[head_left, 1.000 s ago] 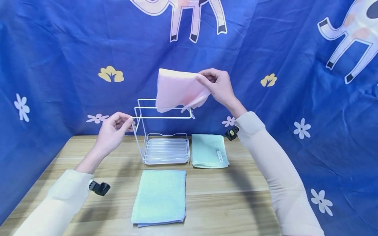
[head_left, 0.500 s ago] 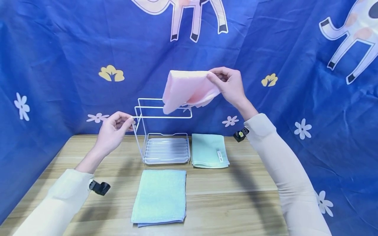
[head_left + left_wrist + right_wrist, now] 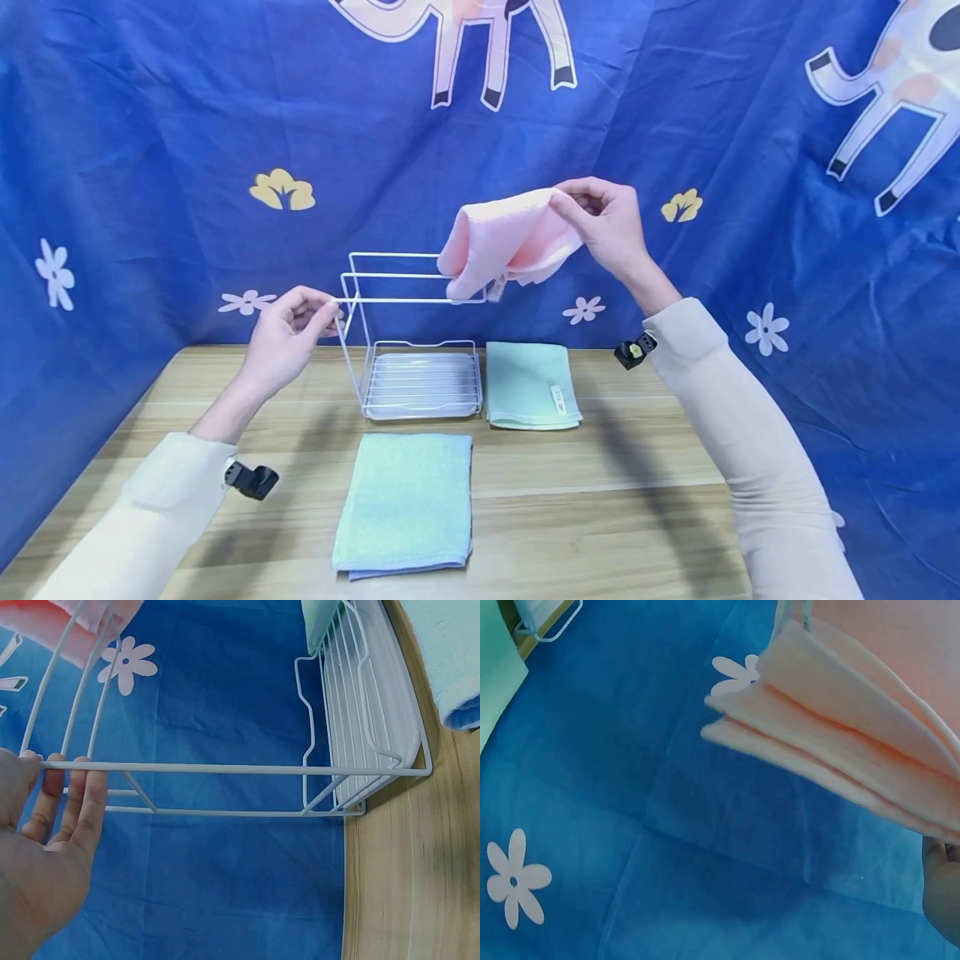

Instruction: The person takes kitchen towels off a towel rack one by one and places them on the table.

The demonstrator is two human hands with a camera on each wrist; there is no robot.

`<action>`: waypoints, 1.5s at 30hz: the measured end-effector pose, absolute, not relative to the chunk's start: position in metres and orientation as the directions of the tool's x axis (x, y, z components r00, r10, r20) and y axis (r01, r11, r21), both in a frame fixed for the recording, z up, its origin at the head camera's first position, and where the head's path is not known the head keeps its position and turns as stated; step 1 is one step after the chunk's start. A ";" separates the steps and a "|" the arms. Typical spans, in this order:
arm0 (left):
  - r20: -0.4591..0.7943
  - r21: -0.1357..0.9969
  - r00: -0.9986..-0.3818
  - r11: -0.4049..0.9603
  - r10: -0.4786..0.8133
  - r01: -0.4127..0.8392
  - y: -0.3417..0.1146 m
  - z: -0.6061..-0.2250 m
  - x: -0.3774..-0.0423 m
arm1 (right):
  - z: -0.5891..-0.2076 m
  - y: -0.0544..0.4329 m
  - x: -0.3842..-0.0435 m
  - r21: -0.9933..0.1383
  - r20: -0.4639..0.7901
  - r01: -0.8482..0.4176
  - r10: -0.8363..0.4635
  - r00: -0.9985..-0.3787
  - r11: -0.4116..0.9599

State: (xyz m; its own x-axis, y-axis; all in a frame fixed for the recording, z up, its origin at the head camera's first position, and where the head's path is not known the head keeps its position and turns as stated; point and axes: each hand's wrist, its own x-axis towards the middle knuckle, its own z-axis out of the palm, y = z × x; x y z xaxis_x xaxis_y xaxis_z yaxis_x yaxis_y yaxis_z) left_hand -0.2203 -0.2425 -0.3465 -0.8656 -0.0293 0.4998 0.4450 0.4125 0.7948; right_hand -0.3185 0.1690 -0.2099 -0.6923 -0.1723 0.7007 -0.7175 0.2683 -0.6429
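My left hand (image 3: 292,333) grips the upper left corner of a white wire rack (image 3: 408,300), thumb on one side and fingers on the other; the left wrist view shows the fingers (image 3: 82,806) against the frame. At the rack's upper right, my right hand (image 3: 607,221) pinches the edge of a folded pink towel (image 3: 502,237). The towel droops over the right end of the top bars, its small white label hanging near them. In the right wrist view the folded layers of the towel (image 3: 855,735) fill the upper right, and only part of the hand (image 3: 941,892) shows.
A green folded towel (image 3: 528,383) lies right of the rack's base. A pale blue folded towel (image 3: 408,500) lies in front on the wooden table (image 3: 577,533). Inside the rack's base sits a white tray (image 3: 423,408). A blue patterned curtain (image 3: 187,167) closes off the back and sides.
My right hand has moved right and slightly down, drawing the pink towel toward the right end of the rack's top bars. The left hand and rack have stayed in place.
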 end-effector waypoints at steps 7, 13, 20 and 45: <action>0.501 0.795 -0.865 0.406 -0.020 0.450 -0.242 -0.348 -0.222 | -0.206 0.182 -0.306 -0.649 0.678 -0.698 -0.186 -0.711 0.302; 0.503 0.793 -0.864 0.406 -0.015 0.454 -0.241 -0.348 -0.222 | -0.205 0.195 -0.297 -0.658 0.652 -0.680 -0.206 -0.729 0.323; 0.500 0.794 -0.866 0.405 -0.013 0.453 -0.242 -0.347 -0.222 | -0.203 0.207 -0.286 -0.635 0.618 -0.650 -0.230 -0.752 0.418; 0.506 0.797 -0.862 0.390 -0.012 0.462 -0.244 -0.347 -0.221 | -0.227 0.240 -0.254 -0.609 0.527 -0.564 -0.248 -0.813 0.557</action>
